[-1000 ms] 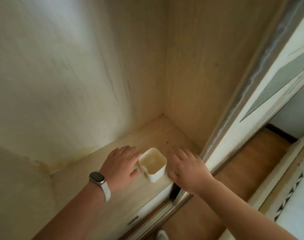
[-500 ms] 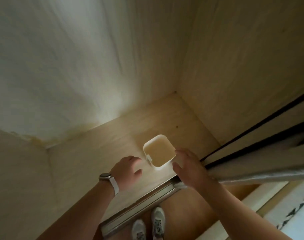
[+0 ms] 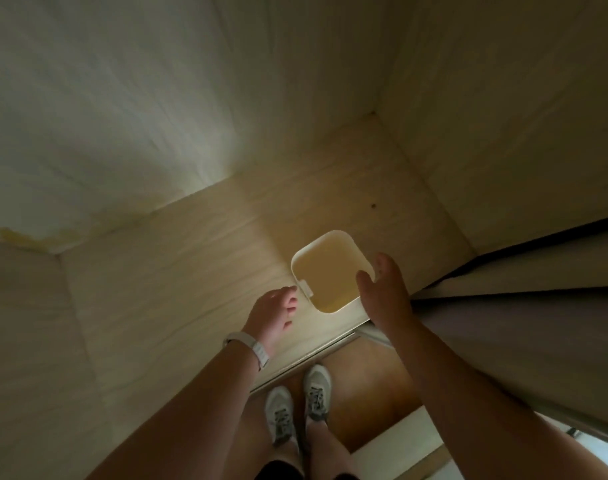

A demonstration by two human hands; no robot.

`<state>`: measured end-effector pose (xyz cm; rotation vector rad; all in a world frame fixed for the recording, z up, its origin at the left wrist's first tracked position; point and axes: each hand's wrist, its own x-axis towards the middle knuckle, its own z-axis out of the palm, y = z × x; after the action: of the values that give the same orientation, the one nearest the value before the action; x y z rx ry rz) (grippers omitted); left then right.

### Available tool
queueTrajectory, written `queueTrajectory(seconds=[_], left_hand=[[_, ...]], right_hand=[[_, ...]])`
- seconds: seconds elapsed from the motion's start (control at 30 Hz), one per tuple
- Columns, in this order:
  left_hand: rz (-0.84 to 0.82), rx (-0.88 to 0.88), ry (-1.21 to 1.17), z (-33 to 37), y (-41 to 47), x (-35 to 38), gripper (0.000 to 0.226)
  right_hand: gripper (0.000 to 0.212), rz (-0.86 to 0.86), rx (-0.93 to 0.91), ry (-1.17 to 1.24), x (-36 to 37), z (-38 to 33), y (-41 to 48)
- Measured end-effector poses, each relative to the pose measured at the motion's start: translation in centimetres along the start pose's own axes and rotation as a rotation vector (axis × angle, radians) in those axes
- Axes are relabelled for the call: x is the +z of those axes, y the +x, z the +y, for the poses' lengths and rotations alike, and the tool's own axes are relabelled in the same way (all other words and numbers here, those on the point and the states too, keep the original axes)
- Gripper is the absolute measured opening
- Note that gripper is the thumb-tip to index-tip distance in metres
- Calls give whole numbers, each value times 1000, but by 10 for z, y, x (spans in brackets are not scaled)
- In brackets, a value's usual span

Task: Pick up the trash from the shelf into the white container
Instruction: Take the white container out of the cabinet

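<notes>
Wardrobe shelf (image 3: 191, 271), pale wood, seen from above; back wall stained at the back-left corner. Sliding door (image 3: 520, 323) covers the shelf's right front. Wood floor (image 3: 364, 382) shows below the front edge. Right hand (image 3: 385, 299): fingers straight, thumb spread apart, lying over the right rim of the white container (image 3: 325, 271), not closed on it; contact unclear. Left hand (image 3: 271, 313): fingers loosely curled, holding nothing, fingertips just beside the container's tab (image 3: 306, 287). Container is upright on the shelf near the front edge, right of centre, by the door. Pale shoes (image 3: 281, 417) on the floor. White watch band (image 3: 252, 348) on the left wrist. Small dark speck (image 3: 373, 205) on the shelf near the right wall, behind the container; can't tell whether it's trash.
</notes>
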<state>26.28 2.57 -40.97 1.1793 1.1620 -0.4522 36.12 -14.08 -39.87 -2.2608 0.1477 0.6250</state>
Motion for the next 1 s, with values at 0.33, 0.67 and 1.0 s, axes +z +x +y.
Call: queueTrajectory(seconds=[0.33, 0.67, 1.0], left_hand=[[-21, -12, -100, -4, 25, 22, 6], [67, 242, 10, 0, -10, -7, 9], [-2, 446, -140, 31, -102, -64, 27]], right_hand=[[54, -22, 48, 35, 19, 7, 8], [54, -61, 26, 35, 11, -10, -28], [43, -86, -74, 121, -19, -76, -112]])
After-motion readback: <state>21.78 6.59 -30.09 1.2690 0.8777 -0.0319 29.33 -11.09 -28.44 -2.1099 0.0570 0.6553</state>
